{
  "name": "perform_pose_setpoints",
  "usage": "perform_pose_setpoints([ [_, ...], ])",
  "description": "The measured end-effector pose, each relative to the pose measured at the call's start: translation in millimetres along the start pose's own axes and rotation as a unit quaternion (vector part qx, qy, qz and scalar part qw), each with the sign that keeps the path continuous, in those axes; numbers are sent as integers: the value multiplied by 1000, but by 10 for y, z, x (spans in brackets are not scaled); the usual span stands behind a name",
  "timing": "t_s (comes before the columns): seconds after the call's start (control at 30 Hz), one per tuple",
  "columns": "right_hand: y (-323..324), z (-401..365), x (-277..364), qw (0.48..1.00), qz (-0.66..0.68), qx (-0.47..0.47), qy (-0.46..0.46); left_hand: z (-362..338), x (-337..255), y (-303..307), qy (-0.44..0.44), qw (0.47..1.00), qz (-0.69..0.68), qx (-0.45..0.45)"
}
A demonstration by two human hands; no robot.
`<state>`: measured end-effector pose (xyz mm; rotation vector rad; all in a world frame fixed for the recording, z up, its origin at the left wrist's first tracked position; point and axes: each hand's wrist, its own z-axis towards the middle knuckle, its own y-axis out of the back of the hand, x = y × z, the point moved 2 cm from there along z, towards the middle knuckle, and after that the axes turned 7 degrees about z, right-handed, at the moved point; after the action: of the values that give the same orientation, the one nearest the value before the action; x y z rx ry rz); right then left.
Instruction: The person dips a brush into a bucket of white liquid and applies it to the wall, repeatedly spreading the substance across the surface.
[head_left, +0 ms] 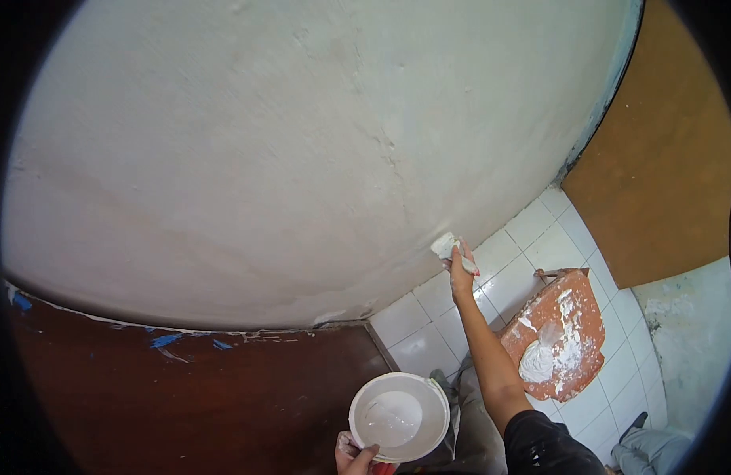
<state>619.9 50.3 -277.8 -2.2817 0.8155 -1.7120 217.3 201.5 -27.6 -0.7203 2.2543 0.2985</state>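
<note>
My right hand (461, 267) reaches forward, closed around a paintbrush (444, 245). The brush's white-coated head is at the lower part of the pale wall (302, 158); whether it touches cannot be made out. Close to my body, my left hand (354, 455) grips the rim of a white bucket (440, 400), thumb over the edge and fingers on the outside. White liquid paint (393, 419) lies in the bottom of the bucket.
A dark reddish-brown wooden surface (199, 396) with blue smears borders the wall at left. On the white tiled floor (555, 249) stands a paint-splattered reddish stool-like piece (591, 317) with a white bag on it. A brown panel (666, 158) and another person's leg (654, 447) are at right.
</note>
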Motion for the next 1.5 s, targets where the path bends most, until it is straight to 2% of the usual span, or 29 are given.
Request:
perform_pose_setpoints([
  [0.07,-90,-166,347,1000,14,2,22,-25,-53,-6,9,1000,11,-16],
  [0.17,-244,-347,1119,997,25,-10,70,-64,-197,-66,-58,998,9,-4],
  [0.27,-492,-445,2145,986,32,-3,162,-185,-509,-271,-83,996,7,-19],
  [0.37,-925,-590,3270,967,72,33,241,51,-355,-154,-145,989,14,-2],
  [0.4,-1063,-620,3589,959,83,48,267,-52,-508,-283,-146,989,7,-4],
  [0.5,-1430,-636,4225,947,147,91,269,-298,-1012,-595,-156,988,-9,-17],
  [0.6,-1584,-461,4261,942,138,116,283,-519,-1274,-785,-171,983,-64,0],
  [0.7,-1359,-68,3599,944,173,94,264,-506,-1334,-836,-193,979,-55,-20],
  [0.77,-1056,136,3092,962,163,24,217,-523,-1370,-897,-200,977,-63,-26],
  [0.87,-763,244,2795,984,68,9,164,-565,-1352,-943,-199,976,-84,-29],
  [0.97,-964,185,3225,974,-47,15,221,-600,-1361,-999,-205,970,-131,-29],
  [1.03,-1373,-298,4081,969,-58,67,232,-552,-1342,-989,-200,970,-130,-33],
  [1.1,-1740,-522,4726,926,-101,104,348,-534,-1325,-972,-202,971,-122,-35],
  [1.2,-2356,-923,5631,886,19,195,419,-498,-1321,-936,-199,974,-103,-42],
  [1.23,-2498,-1008,5823,872,68,214,435,-467,-1331,-928,-197,975,-96,-43],
  [1.3,-2581,-1061,5984,871,67,212,438,-373,-1366,-884,-201,975,-89,-35],
  [1.4,-2365,-868,5588,900,67,185,389,-385,-1434,-863,-194,977,-88,-27],
  [1.5,-1767,-333,4387,932,90,111,333,-365,-1546,-867,-192,977,-89,-19],
])
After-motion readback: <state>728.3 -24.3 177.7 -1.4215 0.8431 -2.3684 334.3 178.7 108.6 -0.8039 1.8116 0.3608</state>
